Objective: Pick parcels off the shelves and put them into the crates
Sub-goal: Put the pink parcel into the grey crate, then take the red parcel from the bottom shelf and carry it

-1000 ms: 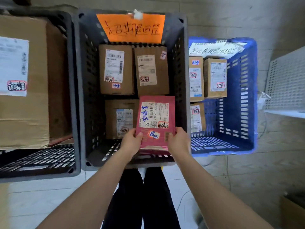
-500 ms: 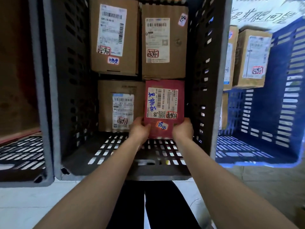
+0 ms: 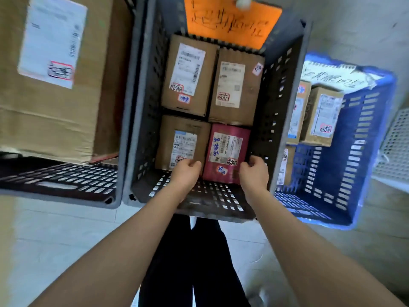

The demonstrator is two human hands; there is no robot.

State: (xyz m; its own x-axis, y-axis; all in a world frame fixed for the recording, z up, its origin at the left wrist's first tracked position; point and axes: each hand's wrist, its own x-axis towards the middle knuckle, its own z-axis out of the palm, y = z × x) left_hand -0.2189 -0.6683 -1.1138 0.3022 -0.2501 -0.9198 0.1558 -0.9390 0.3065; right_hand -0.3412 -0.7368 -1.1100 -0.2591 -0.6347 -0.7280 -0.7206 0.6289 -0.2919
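Note:
A pink parcel [image 3: 226, 151] with a white label lies in the near right corner of the grey crate [image 3: 145, 120], beside three brown boxes. One brown box [image 3: 182, 141] is directly to its left. My left hand [image 3: 187, 173] hovers over that box's near edge, fingers loosely curled, just off the pink parcel's left side. My right hand [image 3: 254, 171] is at the parcel's near right corner, fingers loosely curled, with no grip on it that I can see.
An orange handwritten sign [image 3: 232, 21] hangs on the grey crate's far wall. A blue crate [image 3: 374, 156] with several brown boxes stands to the right. A second grey crate [image 3: 62, 185] on the left holds a large carton [image 3: 55, 89]. A white perforated shelf [image 3: 396, 147] is at far right.
The pink parcel went down into the grey crate's near right corner. Both hands let go of its near edge and moved apart to its sides.

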